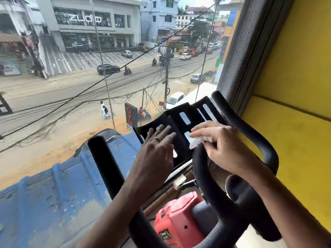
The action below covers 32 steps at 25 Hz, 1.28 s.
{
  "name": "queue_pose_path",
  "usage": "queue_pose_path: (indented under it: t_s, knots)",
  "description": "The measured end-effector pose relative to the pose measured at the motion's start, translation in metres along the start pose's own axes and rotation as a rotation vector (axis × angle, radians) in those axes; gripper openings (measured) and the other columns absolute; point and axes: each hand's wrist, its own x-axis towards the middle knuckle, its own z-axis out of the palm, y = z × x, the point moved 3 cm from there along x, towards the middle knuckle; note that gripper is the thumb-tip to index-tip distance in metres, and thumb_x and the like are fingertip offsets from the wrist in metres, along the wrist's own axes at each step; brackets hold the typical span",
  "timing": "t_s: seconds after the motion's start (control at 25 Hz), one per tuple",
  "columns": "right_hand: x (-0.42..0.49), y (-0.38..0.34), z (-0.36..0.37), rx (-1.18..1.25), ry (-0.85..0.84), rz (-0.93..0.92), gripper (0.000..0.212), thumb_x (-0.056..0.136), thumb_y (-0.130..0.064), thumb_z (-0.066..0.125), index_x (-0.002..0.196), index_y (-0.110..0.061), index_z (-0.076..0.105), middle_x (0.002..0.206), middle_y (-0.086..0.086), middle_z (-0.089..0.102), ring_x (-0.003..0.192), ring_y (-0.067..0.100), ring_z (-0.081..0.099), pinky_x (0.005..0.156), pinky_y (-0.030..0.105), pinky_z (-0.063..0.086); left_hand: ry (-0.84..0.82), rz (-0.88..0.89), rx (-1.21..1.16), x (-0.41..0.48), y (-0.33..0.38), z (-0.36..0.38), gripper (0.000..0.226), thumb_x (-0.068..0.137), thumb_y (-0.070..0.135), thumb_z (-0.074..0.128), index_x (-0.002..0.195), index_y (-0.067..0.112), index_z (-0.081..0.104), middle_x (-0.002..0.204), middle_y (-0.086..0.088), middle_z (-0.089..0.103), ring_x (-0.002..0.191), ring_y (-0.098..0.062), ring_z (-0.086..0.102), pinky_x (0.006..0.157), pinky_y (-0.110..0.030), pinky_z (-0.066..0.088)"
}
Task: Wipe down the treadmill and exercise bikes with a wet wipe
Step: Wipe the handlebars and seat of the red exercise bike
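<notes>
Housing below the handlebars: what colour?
The housing is coral red; head view shows it best.

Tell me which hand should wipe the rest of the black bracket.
Right. The right hand grips the wipe and presses it on the bracket. The left hand lies flat on the bracket with no wipe, so it probably serves better as a brace.

1. The wet wipe (196, 142) is largely covered by the right hand (220, 145) gripping it. Only a crumpled white edge shows, centre right.
2. The black slotted tray (176, 109) is hidden in its lower part beneath both hands. The left hand (157, 147) lies flat on it, fingertips blurred.
3. Both forearms are cut off by the bottom edge.
4. The exercise bike (179, 217) is cut off at the bottom edge. The label (163, 233) on its red housing is too small to read.
</notes>
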Motion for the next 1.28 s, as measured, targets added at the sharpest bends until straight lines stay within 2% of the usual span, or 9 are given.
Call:
queue_pose_path:
  t_s: [0.16, 0.28, 0.44, 0.64, 0.84, 1.0, 1.08, 1.2, 1.28]
  knots:
    - [-0.029, 0.024, 0.025, -0.211, -0.155, -0.041, 0.045, 0.100, -0.032, 0.036, 0.141, -0.014, 0.041, 0.147, -0.012, 0.032, 0.142, 0.003, 0.018, 0.118, 0.023, 0.006, -0.073, 0.050, -0.218, 0.017, 0.030, 0.009, 0.038, 0.092, 0.013, 0.044, 0.126, 0.007, 0.059, 0.136, -0.007, 0.054, 0.132, -0.014, 0.042, 0.115, -0.022, 0.016]
    - [-0.023, 0.054, 0.019, -0.227, -0.036, -0.038, 0.037, 0.101, -0.022, 0.036, 0.131, -0.009, 0.054, 0.141, -0.002, 0.047, 0.135, 0.011, 0.038, 0.119, 0.033, 0.012, -0.129, 0.058, -0.243, 0.024, 0.046, 0.015, 0.035, 0.096, 0.011, 0.047, 0.130, 0.011, 0.056, 0.135, -0.002, 0.055, 0.126, -0.011, 0.046, 0.111, -0.025, 0.026]
    - [-0.020, 0.073, 0.007, -0.189, 0.176, 0.266, 0.034, 0.095, 0.005, 0.041, 0.125, 0.002, 0.055, 0.130, 0.016, 0.054, 0.126, 0.029, 0.048, 0.106, 0.004, 0.020, -0.201, -0.043, -0.249, 0.026, 0.054, 0.028, 0.035, 0.096, 0.013, 0.048, 0.130, 0.014, 0.055, 0.103, -0.004, 0.063, 0.090, -0.018, 0.056, 0.077, -0.021, 0.037]
    - [-0.023, 0.068, 0.016, -0.225, -0.013, -0.005, 0.064, 0.086, 0.017, 0.036, 0.144, -0.009, 0.032, 0.152, 0.003, 0.030, 0.144, 0.017, 0.012, 0.120, 0.035, 0.011, -0.164, -0.036, -0.195, 0.024, 0.063, 0.036, 0.042, 0.094, 0.010, 0.049, 0.136, 0.013, 0.049, 0.128, -0.004, 0.059, 0.115, -0.019, 0.052, 0.090, -0.017, 0.032]
    - [-0.065, 0.110, -0.019, -0.189, 0.105, 0.285, 0.055, 0.090, 0.011, 0.047, 0.142, -0.006, 0.038, 0.148, 0.011, 0.039, 0.140, 0.021, 0.031, 0.114, 0.016, 0.011, -0.202, 0.035, -0.047, 0.034, 0.093, 0.061, 0.046, 0.096, 0.016, 0.048, 0.142, 0.012, 0.040, 0.147, -0.004, 0.041, 0.133, -0.018, 0.038, 0.112, -0.022, 0.017]
    - [-0.109, 0.115, -0.033, -0.105, 0.043, 0.369, 0.049, 0.089, 0.010, 0.044, 0.136, -0.002, 0.047, 0.138, 0.015, 0.051, 0.132, 0.024, 0.044, 0.111, 0.026, 0.032, -0.190, 0.143, 0.125, 0.034, 0.105, 0.083, 0.053, 0.097, 0.020, 0.045, 0.147, 0.010, 0.029, 0.153, -0.005, 0.029, 0.144, -0.015, 0.019, 0.108, -0.018, -0.007]
    - [-0.106, 0.111, -0.048, -0.047, 0.057, 0.379, 0.047, 0.089, 0.009, 0.045, 0.133, -0.005, 0.051, 0.129, 0.012, 0.059, 0.122, 0.018, 0.054, 0.102, 0.014, 0.035, -0.191, 0.125, 0.136, 0.033, 0.103, 0.086, 0.054, 0.098, 0.021, 0.043, 0.148, 0.011, 0.027, 0.154, -0.004, 0.026, 0.145, -0.013, 0.015, 0.109, -0.017, -0.008]
    - [-0.071, 0.098, -0.056, -0.057, 0.217, 0.277, 0.046, 0.093, 0.001, 0.051, 0.138, -0.003, 0.044, 0.146, 0.012, 0.040, 0.134, 0.016, 0.040, 0.100, 0.000, 0.017, -0.189, 0.155, 0.169, 0.030, 0.103, 0.086, 0.054, 0.099, 0.021, 0.042, 0.149, 0.012, 0.023, 0.155, -0.004, 0.023, 0.145, -0.013, 0.011, 0.110, -0.016, -0.008]
    - [-0.058, 0.092, -0.038, -0.052, 0.124, 0.194, 0.046, 0.095, 0.000, 0.048, 0.140, -0.003, 0.041, 0.151, 0.009, 0.033, 0.140, 0.017, 0.030, 0.107, 0.007, 0.013, -0.183, 0.168, 0.200, 0.029, 0.103, 0.085, 0.055, 0.099, 0.021, 0.041, 0.149, 0.013, 0.021, 0.155, -0.003, 0.022, 0.145, -0.011, 0.011, 0.110, -0.016, -0.008]
